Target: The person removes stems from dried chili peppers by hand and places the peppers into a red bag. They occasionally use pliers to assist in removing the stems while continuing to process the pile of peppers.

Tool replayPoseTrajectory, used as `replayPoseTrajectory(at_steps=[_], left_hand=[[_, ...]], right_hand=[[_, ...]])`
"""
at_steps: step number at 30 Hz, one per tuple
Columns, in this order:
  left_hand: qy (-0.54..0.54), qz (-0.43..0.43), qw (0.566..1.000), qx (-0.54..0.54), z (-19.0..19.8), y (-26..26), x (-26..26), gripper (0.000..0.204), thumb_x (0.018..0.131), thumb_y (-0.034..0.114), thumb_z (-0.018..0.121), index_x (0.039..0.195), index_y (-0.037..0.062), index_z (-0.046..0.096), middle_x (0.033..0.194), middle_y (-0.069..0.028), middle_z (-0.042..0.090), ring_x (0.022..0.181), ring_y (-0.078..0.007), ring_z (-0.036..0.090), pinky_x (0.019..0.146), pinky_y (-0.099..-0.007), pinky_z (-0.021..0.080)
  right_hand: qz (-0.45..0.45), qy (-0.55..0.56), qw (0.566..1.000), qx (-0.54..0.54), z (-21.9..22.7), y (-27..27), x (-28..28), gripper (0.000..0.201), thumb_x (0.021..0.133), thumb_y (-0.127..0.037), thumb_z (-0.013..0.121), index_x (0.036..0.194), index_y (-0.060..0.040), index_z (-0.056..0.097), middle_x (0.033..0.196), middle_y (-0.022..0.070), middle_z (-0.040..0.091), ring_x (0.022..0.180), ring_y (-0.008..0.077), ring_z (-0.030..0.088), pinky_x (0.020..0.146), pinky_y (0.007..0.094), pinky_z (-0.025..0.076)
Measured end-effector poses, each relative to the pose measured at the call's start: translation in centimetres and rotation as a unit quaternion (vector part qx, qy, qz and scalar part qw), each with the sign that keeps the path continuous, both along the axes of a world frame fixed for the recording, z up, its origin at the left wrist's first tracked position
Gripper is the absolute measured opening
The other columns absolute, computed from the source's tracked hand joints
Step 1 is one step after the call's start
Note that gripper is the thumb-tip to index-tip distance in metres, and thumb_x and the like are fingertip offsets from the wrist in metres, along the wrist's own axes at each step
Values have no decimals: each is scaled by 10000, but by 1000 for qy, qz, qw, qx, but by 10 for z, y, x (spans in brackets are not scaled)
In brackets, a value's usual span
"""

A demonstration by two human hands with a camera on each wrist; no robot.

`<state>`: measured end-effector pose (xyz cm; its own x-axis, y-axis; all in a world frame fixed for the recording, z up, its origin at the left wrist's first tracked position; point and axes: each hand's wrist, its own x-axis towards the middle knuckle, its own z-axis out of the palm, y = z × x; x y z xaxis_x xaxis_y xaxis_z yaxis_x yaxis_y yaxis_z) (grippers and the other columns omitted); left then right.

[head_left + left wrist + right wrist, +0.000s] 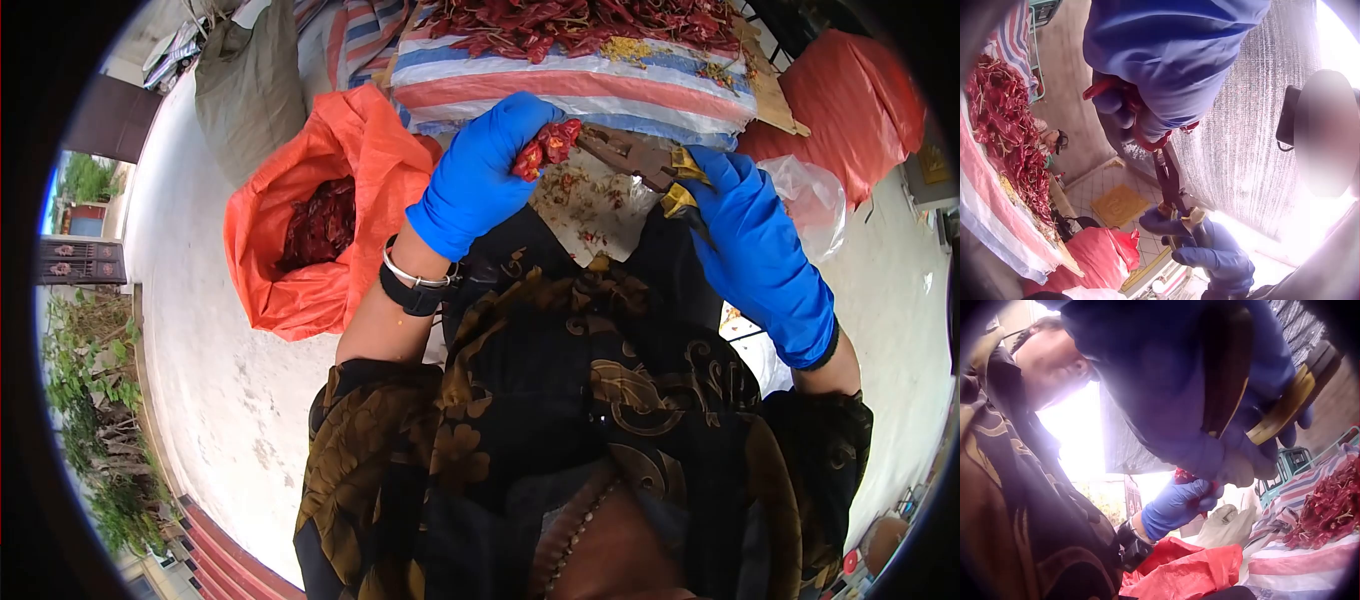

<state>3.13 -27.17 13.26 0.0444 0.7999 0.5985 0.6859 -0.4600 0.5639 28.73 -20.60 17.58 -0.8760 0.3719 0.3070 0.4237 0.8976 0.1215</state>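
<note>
The left hand (475, 180), in a blue rubber glove, has its fingers curled round a small bunch of shiny dried red peppers (547, 148) — held in a tight fist, maybe so that none slip out. The right hand (755, 250), in a blue glove too, has its fingers wrapped on the yellow and black grips of dark metal pliers (630, 158). The pliers point at the bunch, likely so the tips can reach its end; I cannot tell if they bite on it. An open orange-red plastic sack (260, 290) with peppers inside sits near the left arm — perhaps for easy reach. Ahead, more peppers lie heaped on red, white and blue striped cloth (560, 90).
</note>
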Motion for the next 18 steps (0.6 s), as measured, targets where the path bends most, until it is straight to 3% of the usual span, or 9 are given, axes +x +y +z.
replayPoseTrajectory(at_steps=[7, 9, 11, 13, 14, 15, 16, 17, 18], left_hand=[[120, 2, 992, -32, 8, 1, 5, 417, 622, -96, 571, 1004, 59, 511, 867, -119, 551, 804, -303, 566, 713, -293, 450], [100, 1, 995, -21, 3, 3, 3, 404, 631, -88, 575, 1003, 59, 512, 869, -115, 555, 794, -294, 570, 705, -295, 453], [81, -2, 997, -10, -2, 5, 1, 392, 641, -80, 580, 1001, 59, 513, 871, -111, 559, 784, -285, 573, 697, -296, 455], [6, 11, 1000, 21, -6, 7, 1, 313, 709, -49, 598, 993, 57, 522, 854, -74, 578, 726, -207, 572, 659, -274, 455], [8, 10, 1000, 20, -9, 6, 4, 313, 709, -49, 598, 993, 57, 522, 854, -74, 578, 726, -207, 572, 659, -274, 455], [-142, 2, 990, -11, -13, 4, 8, 270, 743, -17, 608, 990, 53, 525, 848, -56, 579, 714, -162, 556, 643, -255, 448], [-289, -5, 957, -41, -16, 3, 10, 232, 776, 16, 617, 988, 48, 528, 843, -38, 580, 702, -117, 539, 628, -236, 441], [-287, -3, 957, -41, -19, 3, 10, 232, 776, 16, 617, 988, 48, 528, 843, -38, 580, 702, -117, 539, 628, -236, 441], [-349, -20, 934, -69, -22, 3, 9, 280, 773, -11, 617, 1027, 31, 507, 920, -38, 569, 819, -123, 540, 733, -254, 450]], right_hand=[[-90, -28, 995, -27, -20, 5, 2, 279, 692, -115, 644, 925, 7, 554, 1130, 143, 461, 1012, 309, 466, 834, 363, 414], [10, 43, 998, 49, -25, 10, 0, 244, 774, -148, 588, 964, -6, 532, 887, 108, 528, 766, 278, 539, 645, 332, 438], [23, 58, 998, 13, -31, 12, 0, 258, 773, -163, 603, 960, -5, 525, 878, 124, 535, 767, 291, 547, 651, 339, 442], [39, 72, 996, -22, -30, 10, 0, 273, 771, -177, 617, 957, -3, 518, 870, 139, 543, 767, 305, 555, 656, 345, 446], [26, 97, 978, -184, -21, 9, 1, 301, 769, -191, 630, 965, 4, 510, 854, 156, 549, 771, 317, 560, 664, 350, 451], [14, 119, 932, -342, -12, 8, 1, 330, 767, -205, 642, 973, 11, 502, 839, 172, 555, 774, 329, 565, 672, 355, 456], [-4, 111, 911, -398, -6, 8, 1, 341, 775, -198, 636, 985, 27, 491, 822, 193, 563, 779, 352, 565, 685, 364, 460], [-3, 112, 910, -398, -5, 9, 0, 341, 775, -198, 636, 985, 27, 491, 822, 193, 563, 779, 352, 565, 685, 364, 460], [-7, 127, 924, -362, -6, 11, 0, 344, 774, -192, 634, 995, 29, 489, 834, 191, 562, 776, 351, 565, 676, 362, 460]])
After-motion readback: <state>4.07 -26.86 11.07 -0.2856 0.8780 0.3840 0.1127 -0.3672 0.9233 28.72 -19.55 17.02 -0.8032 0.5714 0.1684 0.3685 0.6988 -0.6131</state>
